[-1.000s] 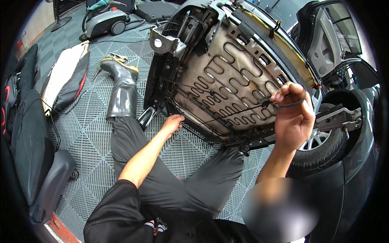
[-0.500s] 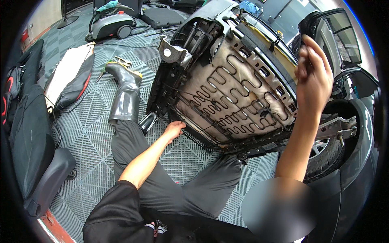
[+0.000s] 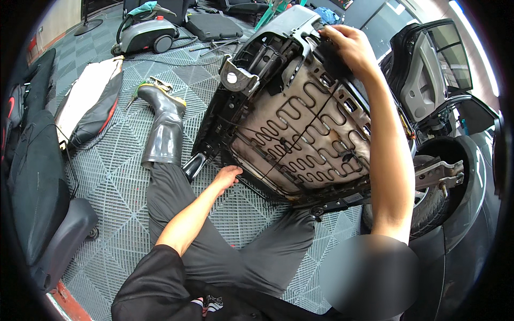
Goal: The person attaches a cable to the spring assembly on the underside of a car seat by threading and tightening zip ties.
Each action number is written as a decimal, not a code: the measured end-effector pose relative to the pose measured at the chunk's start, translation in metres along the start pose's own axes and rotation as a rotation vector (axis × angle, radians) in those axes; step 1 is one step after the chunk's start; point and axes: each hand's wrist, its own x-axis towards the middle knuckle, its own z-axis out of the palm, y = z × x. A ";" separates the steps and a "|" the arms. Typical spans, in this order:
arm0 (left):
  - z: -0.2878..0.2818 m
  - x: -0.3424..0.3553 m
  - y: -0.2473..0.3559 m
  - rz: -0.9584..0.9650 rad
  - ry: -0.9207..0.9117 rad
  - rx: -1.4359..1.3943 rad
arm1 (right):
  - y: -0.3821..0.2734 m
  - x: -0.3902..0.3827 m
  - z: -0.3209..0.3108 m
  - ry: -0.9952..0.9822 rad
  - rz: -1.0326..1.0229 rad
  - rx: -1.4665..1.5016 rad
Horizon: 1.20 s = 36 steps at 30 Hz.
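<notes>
A car seat (image 3: 300,144) stands tipped in front of me. Its underside shows zigzag wire springs over tan padding, within a black metal frame. My left hand (image 3: 229,176) is closed, its fingertips pinching the seat's low black edge near my knee. My right hand (image 3: 350,51) reaches up to the seat's far upper edge. Its fingers curl over the rim above a dark fabric flap (image 3: 332,60); the hand hides part of its grip. A thin dark cord (image 3: 305,128) crosses the springs between the two hands.
Black seat parts (image 3: 45,176) lie along the left, beside a white-and-black cover (image 3: 88,99). A grey vacuum cleaner (image 3: 145,36) stands at the back left. To the right are a car's open door (image 3: 428,75) and a wheel (image 3: 428,206). My boot (image 3: 163,123) rests left of the seat.
My right hand has come down and left from the air beside the seat onto its far upper edge. The thin cord now runs straight across the springs. My left hand stays at the low edge.
</notes>
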 end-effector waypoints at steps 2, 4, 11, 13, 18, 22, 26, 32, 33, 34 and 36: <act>0.000 0.002 -0.003 -0.007 0.027 -0.013 | 0.000 -0.014 -0.007 -0.089 0.133 0.337; 0.000 0.005 -0.006 -0.014 0.062 -0.032 | -0.008 -0.012 -0.011 -0.102 0.266 0.401; -0.013 0.005 -0.008 0.016 0.002 -0.027 | -0.036 0.020 -0.010 -0.185 0.292 -0.093; -0.009 0.005 -0.007 0.003 -0.007 -0.013 | -0.017 0.010 -0.010 -0.107 0.261 0.280; -0.004 0.003 -0.010 0.013 0.001 -0.022 | 0.013 -0.005 -0.014 -0.046 0.275 0.645; -0.002 0.001 -0.004 -0.019 0.000 -0.024 | 0.022 -0.002 -0.013 -0.121 0.252 0.793; -0.004 0.002 -0.010 0.010 -0.030 -0.035 | -0.018 0.009 -0.030 -0.206 0.543 0.291; -0.005 0.002 -0.004 -0.003 -0.008 -0.005 | -0.045 -0.005 -0.026 -0.209 0.145 0.461; 0.001 0.002 -0.004 0.001 -0.029 -0.001 | -0.045 -0.019 -0.027 -0.139 0.228 0.588; 0.007 0.001 -0.003 0.006 -0.051 0.003 | -0.032 -0.026 -0.035 -0.145 0.260 0.662; 0.000 0.003 -0.006 0.011 -0.043 -0.005 | -0.042 -0.033 -0.037 -0.187 0.574 0.612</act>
